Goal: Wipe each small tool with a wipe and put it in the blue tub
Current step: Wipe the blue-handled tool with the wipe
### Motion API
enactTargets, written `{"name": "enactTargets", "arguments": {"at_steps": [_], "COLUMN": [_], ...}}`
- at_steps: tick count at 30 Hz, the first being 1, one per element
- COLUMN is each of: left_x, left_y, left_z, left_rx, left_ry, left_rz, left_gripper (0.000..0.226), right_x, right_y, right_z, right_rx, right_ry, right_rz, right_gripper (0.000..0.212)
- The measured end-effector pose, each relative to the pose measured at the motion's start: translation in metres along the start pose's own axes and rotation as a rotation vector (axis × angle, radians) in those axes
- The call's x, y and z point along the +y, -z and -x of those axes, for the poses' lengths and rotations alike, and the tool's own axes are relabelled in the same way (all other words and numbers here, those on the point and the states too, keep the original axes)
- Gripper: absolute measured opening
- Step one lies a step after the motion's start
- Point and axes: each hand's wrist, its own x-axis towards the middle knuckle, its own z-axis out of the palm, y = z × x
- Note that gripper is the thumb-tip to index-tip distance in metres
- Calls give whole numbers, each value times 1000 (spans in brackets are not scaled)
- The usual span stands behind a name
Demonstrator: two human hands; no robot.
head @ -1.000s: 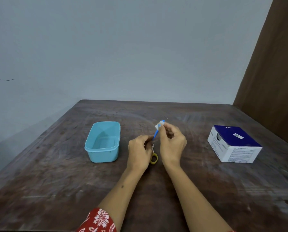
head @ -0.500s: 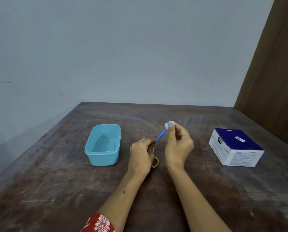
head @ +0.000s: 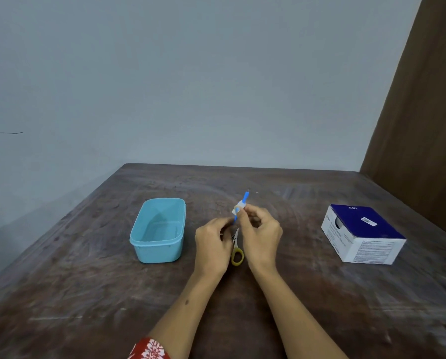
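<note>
Since a moment ago the wipe [head: 238,208] has slid from the tip down the blue tool [head: 246,196], pinched by right hand [head: 262,233] fingers while the left hand [head: 212,240] grips its base; stroke full-length, minding scissors [head: 236,251] on the worktop [head: 87,294] before the blue tub [head: 139,242], box [head: 363,235] aside.

head view | worn on the person's head, facing forward and down | near the surface [head: 87,294], forearms entering from the bottom edge | wall [head: 190,86] fills the upper half | single view only
</note>
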Motion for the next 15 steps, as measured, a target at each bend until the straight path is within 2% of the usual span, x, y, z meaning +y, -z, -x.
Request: {"name": "enactTargets", "arguments": {"at_steps": [3,9,13,15], "left_x": [-1,-2,-1,-3], "left_y": [-1,0,-3,-4], "left_z": [1,0,2,0], "left_rx": [-42,44,21,87], "left_ry": [-12,-23,-94,-106], "left_rz": [-12,18,13,1], "left_gripper": [22,24,26,28], "right_x": [-3,1,1,4], "right_y": [2,-3,0,2], "right_z": [-2,3,0,-2], "right_rx": [68,-58,16,56], "right_ry": [21,-43,49,137], "right_rz": [-35,4,61,135], "right_gripper": [8,1,4,2]}}
